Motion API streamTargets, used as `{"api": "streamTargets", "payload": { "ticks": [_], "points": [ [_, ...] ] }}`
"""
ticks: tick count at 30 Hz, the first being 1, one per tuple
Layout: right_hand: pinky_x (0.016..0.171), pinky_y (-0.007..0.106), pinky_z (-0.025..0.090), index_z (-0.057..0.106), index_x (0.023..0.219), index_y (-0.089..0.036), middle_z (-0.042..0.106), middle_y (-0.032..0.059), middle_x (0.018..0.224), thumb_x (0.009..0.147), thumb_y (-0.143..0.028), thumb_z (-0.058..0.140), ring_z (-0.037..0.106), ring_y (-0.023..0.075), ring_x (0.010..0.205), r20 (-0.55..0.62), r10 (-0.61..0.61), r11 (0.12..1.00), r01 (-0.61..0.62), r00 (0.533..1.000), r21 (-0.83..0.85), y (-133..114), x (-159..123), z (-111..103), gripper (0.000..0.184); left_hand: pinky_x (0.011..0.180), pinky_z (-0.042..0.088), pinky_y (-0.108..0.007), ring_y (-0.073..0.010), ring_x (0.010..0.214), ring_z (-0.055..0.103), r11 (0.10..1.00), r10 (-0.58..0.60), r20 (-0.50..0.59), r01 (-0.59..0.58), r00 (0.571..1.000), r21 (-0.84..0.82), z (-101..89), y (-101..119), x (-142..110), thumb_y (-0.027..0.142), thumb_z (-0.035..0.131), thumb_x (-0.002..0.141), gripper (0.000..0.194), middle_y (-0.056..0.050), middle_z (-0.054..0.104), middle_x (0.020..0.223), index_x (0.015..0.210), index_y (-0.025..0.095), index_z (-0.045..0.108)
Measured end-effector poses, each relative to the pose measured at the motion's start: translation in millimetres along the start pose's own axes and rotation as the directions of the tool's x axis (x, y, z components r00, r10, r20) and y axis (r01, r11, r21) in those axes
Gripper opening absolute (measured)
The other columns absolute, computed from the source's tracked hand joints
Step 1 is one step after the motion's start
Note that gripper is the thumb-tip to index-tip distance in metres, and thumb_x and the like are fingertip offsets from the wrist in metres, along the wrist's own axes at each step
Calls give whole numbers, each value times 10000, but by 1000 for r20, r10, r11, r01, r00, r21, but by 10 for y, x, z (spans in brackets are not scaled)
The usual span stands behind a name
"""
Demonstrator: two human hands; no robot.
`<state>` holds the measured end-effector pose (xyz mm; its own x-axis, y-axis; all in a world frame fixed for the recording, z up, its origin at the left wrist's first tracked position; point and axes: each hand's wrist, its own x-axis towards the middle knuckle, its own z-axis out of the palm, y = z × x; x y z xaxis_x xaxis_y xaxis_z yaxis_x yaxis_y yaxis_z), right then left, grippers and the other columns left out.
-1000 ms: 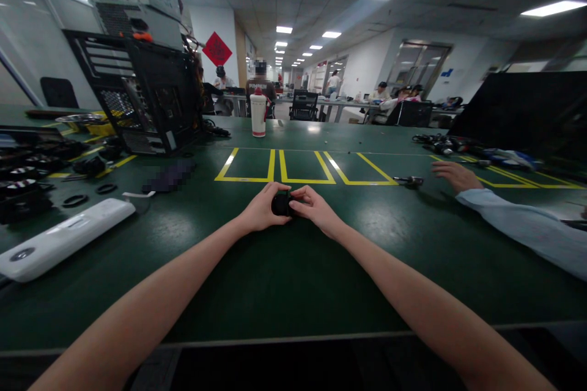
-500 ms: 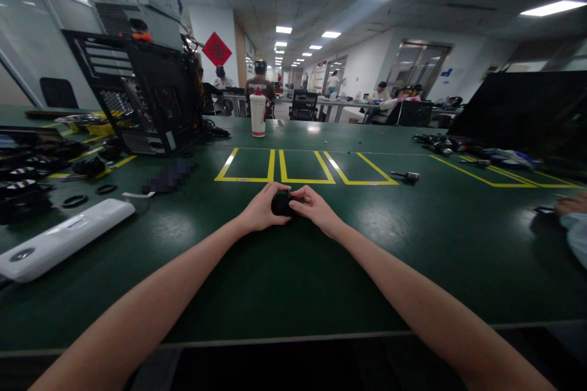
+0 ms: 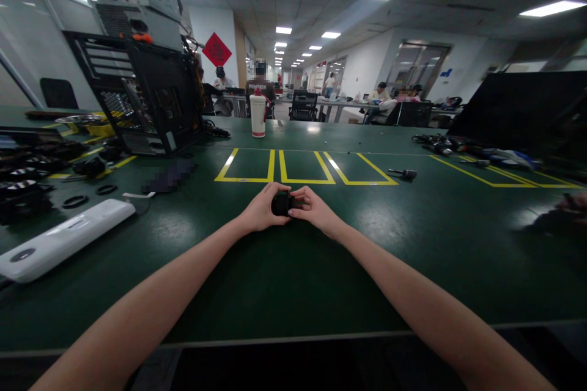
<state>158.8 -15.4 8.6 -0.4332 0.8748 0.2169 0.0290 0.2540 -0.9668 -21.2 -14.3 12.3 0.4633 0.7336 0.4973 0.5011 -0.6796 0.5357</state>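
A small, round black part (image 3: 281, 203) is held just above the green table, in front of me. My left hand (image 3: 262, 206) curls around its left side, with the thumb below and the fingers over the top. On the other side, the fingertips and thumb of my right hand (image 3: 310, 208) pinch its right end. The fingers partly cover the part, so its exact kind is hidden. Beyond my right hand lies a short tool with a thin shaft and thick dark end (image 3: 406, 174), apart from both hands.
Yellow tape outlines (image 3: 307, 181) mark the green table (image 3: 284, 281). A white cup (image 3: 258, 115) stands behind them. An opened computer case (image 3: 156, 98) and a long white device (image 3: 68, 238) are on the left. A dark, blurred shape (image 3: 562, 214) is at the right edge.
My right fingers have shifted slightly on the black part, while my left hand stays put. The short tool sits a little further left. At the right edge, another person's hand and sleeve gave way to a dark blur.
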Motion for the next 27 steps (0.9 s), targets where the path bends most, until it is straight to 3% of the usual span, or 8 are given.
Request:
{"api": "streamTargets", "payload": {
  "ticks": [5, 11, 18, 23, 27],
  "points": [
    [795, 370, 445, 489, 898, -215, 534, 23, 931, 708, -345, 578, 537, 153, 868, -39, 25, 1000, -25, 999, -9, 2, -14, 22, 247, 806, 426, -338, -199, 937, 493, 1000, 5, 4, -5, 1000, 11, -9, -2, 3, 256, 685, 583, 595, -38, 461, 1043, 1104, 217, 400],
    [808, 377, 438, 498, 955, -206, 538, 35, 948, 694, -311, 597, 539, 159, 875, -47, 75, 997, -74, 996, 24, 29, 23, 20, 298, 828, 418, -342, -200, 955, 485, 1000, 15, 8, -15, 1000, 21, -13, 2, 7, 260, 682, 585, 588, -37, 463, 1045, 1100, 217, 402],
    [861, 373, 415, 469, 908, -210, 522, 18, 975, 594, -228, 694, 529, 161, 930, -6, 3, 1000, -3, 1000, 26, 30, 15, -12, 387, 808, 430, -343, -201, 948, 492, 1000, 7, 6, -7, 1000, 0, 0, 0, 3, 250, 678, 590, 587, -39, 456, 1049, 1104, 221, 396],
    [822, 382, 435, 476, 899, -218, 522, 23, 960, 690, -347, 603, 535, 156, 891, -21, 37, 999, -36, 999, 30, 12, -14, 10, 277, 795, 433, -343, -198, 928, 495, 1000, 0, 11, 0, 1000, 2, -4, -1, 5, 260, 688, 582, 597, -37, 458, 1048, 1103, 221, 400],
    [807, 373, 445, 487, 928, -221, 533, 23, 944, 695, -359, 595, 539, 153, 874, -36, 64, 997, -62, 997, 55, 14, -4, 22, 292, 806, 428, -352, -200, 930, 495, 1000, 0, 9, 0, 1000, 3, -15, 12, 5, 252, 685, 585, 591, -35, 461, 1041, 1102, 222, 402]
  ]
}}
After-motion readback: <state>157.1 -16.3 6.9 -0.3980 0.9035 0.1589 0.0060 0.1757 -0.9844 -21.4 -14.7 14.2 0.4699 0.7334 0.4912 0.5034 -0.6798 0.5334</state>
